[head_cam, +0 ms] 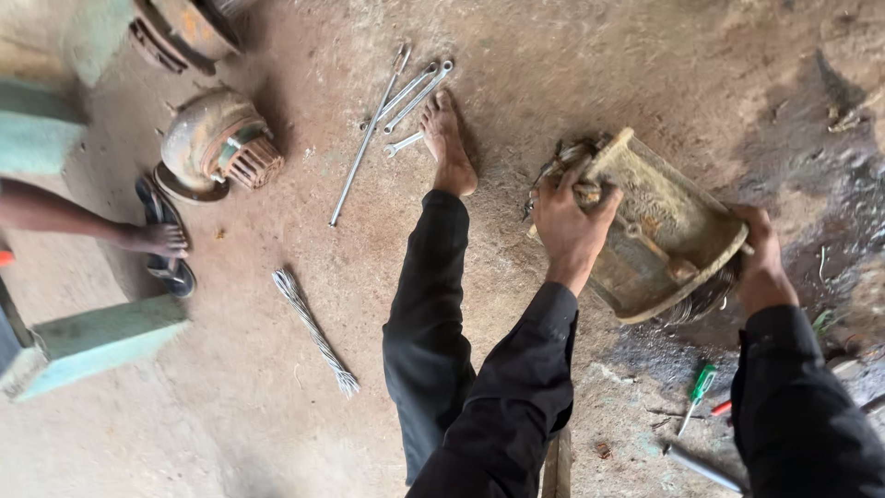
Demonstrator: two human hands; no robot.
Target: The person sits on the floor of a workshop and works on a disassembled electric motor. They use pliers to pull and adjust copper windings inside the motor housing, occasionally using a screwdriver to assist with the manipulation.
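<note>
- My left hand clamps its grip on the near rim of the rusty metal housing, tilted on the dirt floor.
- My right hand grips its far edge.
- Inside: grime and a bracket; frayed wires beside my left fingers.
- 2 screwdrivers lie near.
</note>
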